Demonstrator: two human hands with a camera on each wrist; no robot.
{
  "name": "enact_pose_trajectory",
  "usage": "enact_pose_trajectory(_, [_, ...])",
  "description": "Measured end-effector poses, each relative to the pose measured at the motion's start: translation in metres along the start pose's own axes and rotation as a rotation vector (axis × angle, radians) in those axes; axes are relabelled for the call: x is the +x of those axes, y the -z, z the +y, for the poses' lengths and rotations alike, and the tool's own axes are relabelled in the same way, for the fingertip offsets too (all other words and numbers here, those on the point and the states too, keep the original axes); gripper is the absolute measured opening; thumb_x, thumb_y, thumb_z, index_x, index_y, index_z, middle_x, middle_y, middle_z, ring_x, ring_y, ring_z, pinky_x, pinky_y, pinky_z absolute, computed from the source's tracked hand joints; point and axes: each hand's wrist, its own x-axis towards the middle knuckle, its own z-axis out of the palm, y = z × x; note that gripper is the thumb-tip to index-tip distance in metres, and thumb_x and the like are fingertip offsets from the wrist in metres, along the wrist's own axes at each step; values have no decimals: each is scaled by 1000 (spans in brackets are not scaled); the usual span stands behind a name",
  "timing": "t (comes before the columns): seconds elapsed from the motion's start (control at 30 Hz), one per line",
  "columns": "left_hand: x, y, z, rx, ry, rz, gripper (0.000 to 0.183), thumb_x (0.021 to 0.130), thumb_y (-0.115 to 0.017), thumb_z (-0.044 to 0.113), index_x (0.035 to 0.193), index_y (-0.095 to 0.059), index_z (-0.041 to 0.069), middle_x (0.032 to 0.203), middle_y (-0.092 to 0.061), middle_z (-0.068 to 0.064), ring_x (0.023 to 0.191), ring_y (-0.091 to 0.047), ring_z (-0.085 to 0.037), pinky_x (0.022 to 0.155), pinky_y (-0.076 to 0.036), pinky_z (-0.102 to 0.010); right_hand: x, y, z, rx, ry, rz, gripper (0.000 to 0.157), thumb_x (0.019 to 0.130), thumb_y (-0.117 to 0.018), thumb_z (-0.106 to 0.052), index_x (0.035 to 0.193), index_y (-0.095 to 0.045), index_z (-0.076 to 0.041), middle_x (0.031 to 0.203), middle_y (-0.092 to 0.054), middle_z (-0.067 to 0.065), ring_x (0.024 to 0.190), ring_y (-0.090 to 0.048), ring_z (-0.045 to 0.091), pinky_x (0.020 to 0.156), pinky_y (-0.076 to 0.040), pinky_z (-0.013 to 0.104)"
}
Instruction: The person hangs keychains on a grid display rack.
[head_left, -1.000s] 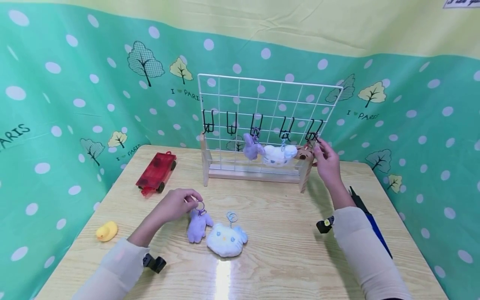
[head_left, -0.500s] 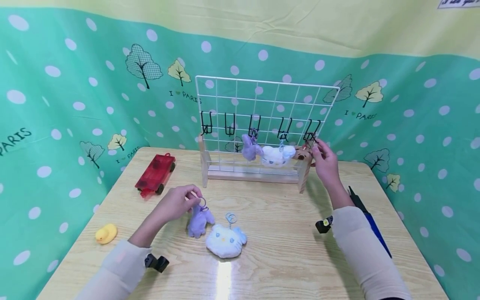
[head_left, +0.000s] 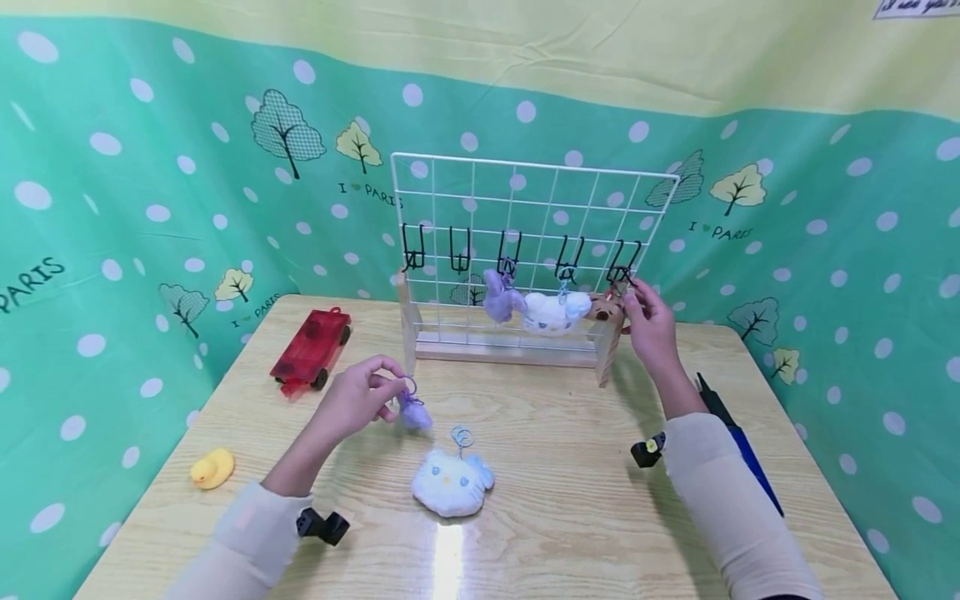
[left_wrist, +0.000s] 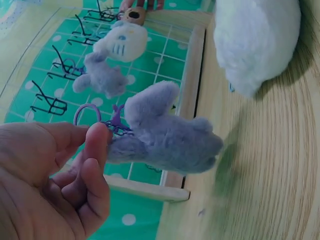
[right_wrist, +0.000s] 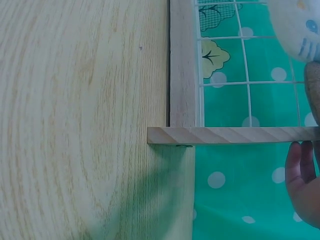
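Observation:
My left hand (head_left: 360, 396) pinches the metal ring of a purple plush keychain (left_wrist: 172, 135) between thumb and fingers. The plush hangs over the table, in front of the rack. On the table close by lies a white cat-face plush keychain (head_left: 450, 483) with a blue bow and ring. My right hand (head_left: 652, 325) is at the right end of the white wire rack (head_left: 555, 173), thumb and fingertips at the top of a brown bear keychain (head_left: 603, 308) on the last hook. Another purple plush (head_left: 502, 296) and a white cat plush (head_left: 553, 313) hang from hooks beside it.
Two black hooks (head_left: 460, 254) at the rack's left bear no plush. A red toy car (head_left: 312, 346) and a yellow rubber duck (head_left: 213, 468) are at the table's left. A dark blue folded umbrella (head_left: 746, 458) lies beyond my right forearm. A patterned green curtain (head_left: 225, 142) stands behind.
My left hand has raised the purple plush keychain by its ring off the table and moved it slightly toward the rack. My right hand stays at the bear keychain.

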Motion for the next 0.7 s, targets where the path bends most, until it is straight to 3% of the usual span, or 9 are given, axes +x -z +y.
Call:
enact_pose_trajectory(0.13, [1,-4,5,-40,-16,63,17,100,-66,29,112,-64,17,98,-77,-14,68,-72,-34,53,-49,-24,0,1,1,-3,-1,-2,53,109,-42,-43,159,-36,-29,156,-47,12,113,-55,12,73,-57,16])
enact_pose_trajectory(0.3, [4,-8,14,-99,-54,136,17,98,-69,28,110,-67,15,90,-77,-9,59,-68,-24,56,-57,-25,0,1,1,-1,-2,-1,53,108,-43,-43,159,-36,-28,155,-48,12,111,-55,11,73,-58,17])
enact_pose_trajectory(0.4, [5,-10,18,-129,-61,143,17,97,-70,27,109,-68,14,88,-76,-9,57,-66,-19,56,-59,-25,0,1,2,1,-2,-4,53,108,-43,-43,159,-36,-28,154,-48,12,109,-55,9,74,-59,19])
enact_pose_trajectory(0.7, [7,-12,30,-191,-69,124,18,96,-70,23,109,-68,11,87,-76,-12,59,-68,-20,56,-61,-27,0,0,2,-4,7,-1,52,109,-43,-43,158,-37,-29,153,-49,11,105,-56,6,75,-60,22])
